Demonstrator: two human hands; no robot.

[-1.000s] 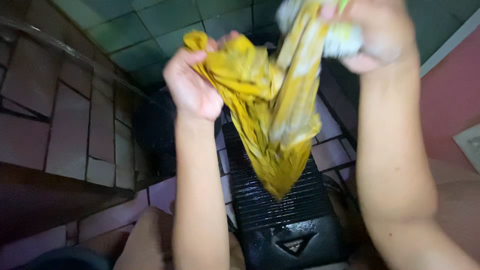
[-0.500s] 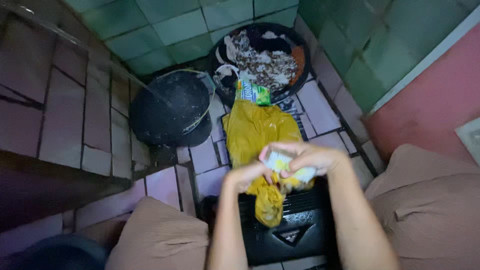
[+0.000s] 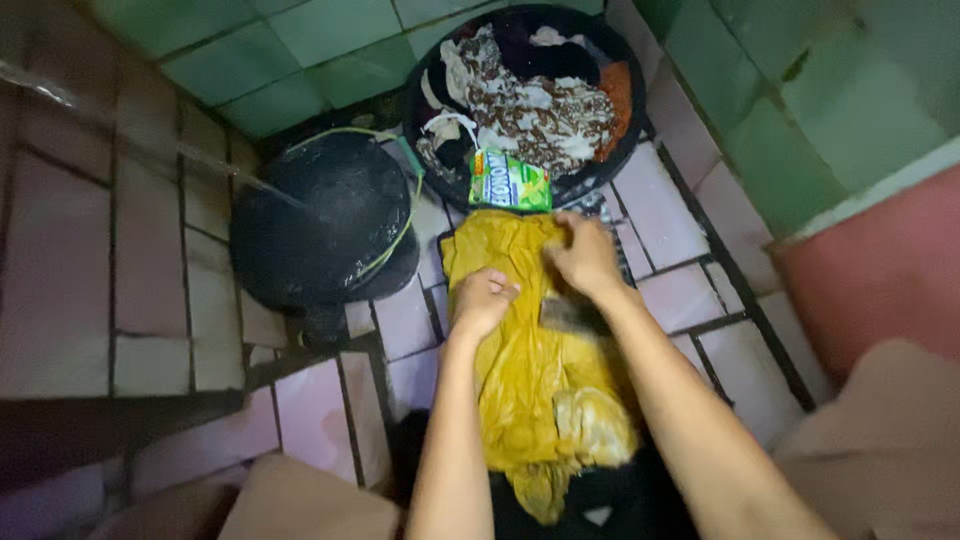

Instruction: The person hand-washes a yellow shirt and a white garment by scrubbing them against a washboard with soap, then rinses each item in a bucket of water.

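A tiled floor [image 3: 160,260] of pale pink squares fills most of the view, meeting a green tiled wall [image 3: 300,50] at the top. On the floor stand two round black basins: the left basin [image 3: 320,215] looks dark inside, with a thin yellow-green cord along its rim, and the upper basin [image 3: 600,170] is heaped with patterned brown-and-white laundry [image 3: 520,105]. A yellow cloth [image 3: 525,375] lies spread lengthwise over a black washboard [image 3: 590,510] in the centre, just below the upper basin. The person's two bare forearms reach in from the bottom edge. The left hand [image 3: 482,300] is curled into a loose fist, pressing on the cloth's left side. The right hand [image 3: 585,255] lies flat with fingers spread on the cloth's upper right part; whether it holds anything cannot be told. A small green packet [image 3: 510,182] rests against the upper basin's rim, touching the cloth's top edge.
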